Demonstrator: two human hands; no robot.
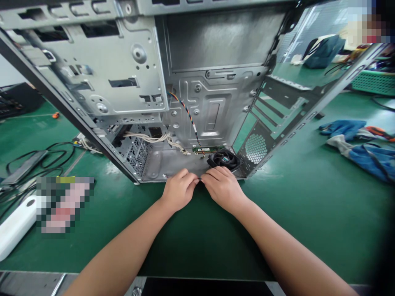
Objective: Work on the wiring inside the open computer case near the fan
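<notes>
An open computer case (185, 111) stands on the green table, its bare metal inside facing me. At its lower front edge my left hand (179, 187) and my right hand (222, 187) meet, fingertips nearly touching. Both are closed in a pinch. A small dark piece shows between the fingertips, too small to name. Just behind my right hand a black cooling fan (225, 158) lies on the case floor. Beside the fan is a green memory module (206, 149). A multicoloured twisted cable (187, 109) hangs down toward them, and a bundle of white wires (160, 137) lies to the left.
Black cables with a power adapter (26, 166) lie on the left, near a long white object (18, 226). To the right are blue-and-grey gloves (367, 148). A green basket (375, 82) and a dark bag (325, 51) stand farther back.
</notes>
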